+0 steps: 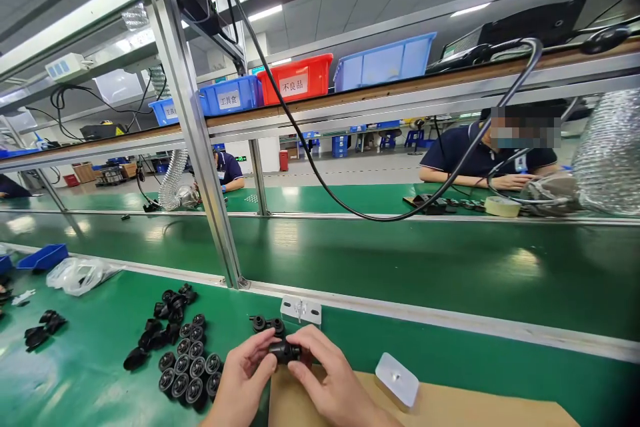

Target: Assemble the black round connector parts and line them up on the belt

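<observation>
Pinching a small black part (283, 351) between them, the two hands meet at the near edge of the green bench (350, 327): the thumb and fingertips of the left hand (244, 373) close on one end, those of the right hand (330, 373) on the other. The piece lies roughly level, above the upper left corner of a brown sheet (450, 407). Just beyond the fingers sit more black pieces (265, 324), and near them a metal fixture (301, 311). To the right of the right hand, a pale metal block (397, 377) rests tilted in view, partly over the sheet. Left of the left hand, round black parts (183, 365) stand clustered in rough rows, their ringed ends facing up.
</observation>
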`<state>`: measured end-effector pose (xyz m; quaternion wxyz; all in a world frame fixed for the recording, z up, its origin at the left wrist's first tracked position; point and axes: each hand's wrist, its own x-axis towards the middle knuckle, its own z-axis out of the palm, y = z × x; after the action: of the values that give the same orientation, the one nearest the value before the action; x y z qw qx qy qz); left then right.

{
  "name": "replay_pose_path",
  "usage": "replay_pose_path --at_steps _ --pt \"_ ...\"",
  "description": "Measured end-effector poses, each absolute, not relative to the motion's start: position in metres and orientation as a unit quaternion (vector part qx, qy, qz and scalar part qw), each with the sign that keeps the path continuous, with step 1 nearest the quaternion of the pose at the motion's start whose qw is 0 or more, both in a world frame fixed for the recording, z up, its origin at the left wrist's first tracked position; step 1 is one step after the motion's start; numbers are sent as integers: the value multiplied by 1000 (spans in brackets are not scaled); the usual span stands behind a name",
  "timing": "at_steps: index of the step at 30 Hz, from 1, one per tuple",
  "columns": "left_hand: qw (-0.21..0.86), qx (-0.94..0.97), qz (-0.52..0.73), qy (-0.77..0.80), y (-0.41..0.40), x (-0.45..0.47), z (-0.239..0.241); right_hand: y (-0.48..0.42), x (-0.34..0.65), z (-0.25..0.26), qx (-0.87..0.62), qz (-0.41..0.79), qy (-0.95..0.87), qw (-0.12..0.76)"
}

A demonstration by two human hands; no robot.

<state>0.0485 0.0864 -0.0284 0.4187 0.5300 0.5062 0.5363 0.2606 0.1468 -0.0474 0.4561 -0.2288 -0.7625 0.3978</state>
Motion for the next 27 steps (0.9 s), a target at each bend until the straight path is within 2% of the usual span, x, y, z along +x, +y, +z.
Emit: replay_pose_path --at_steps 3,7,11,13,14,20,27 --pt "394 536 536 520 84 50 -31 145 258 -48 -239 390 -765 454" --pt "301 615 496 534 79 50 -31 146 255 -50 -272 381 -766 440" --pt "124 726 364 571 92 18 -7 154 256 -58 -330 334 -769 433" --pt "6 722 278 634 108 -19 10 161 258 -62 -349 314 -774 424" --pt "-18 701 264 662 115 -41 17 164 258 -64 -355 311 -776 417" --pt "-70 583 202 784 141 -153 27 169 257 -71 -361 335 -786 374" --pt "-112 575 214 782 141 -165 26 162 263 -67 -347 371 -737 446"
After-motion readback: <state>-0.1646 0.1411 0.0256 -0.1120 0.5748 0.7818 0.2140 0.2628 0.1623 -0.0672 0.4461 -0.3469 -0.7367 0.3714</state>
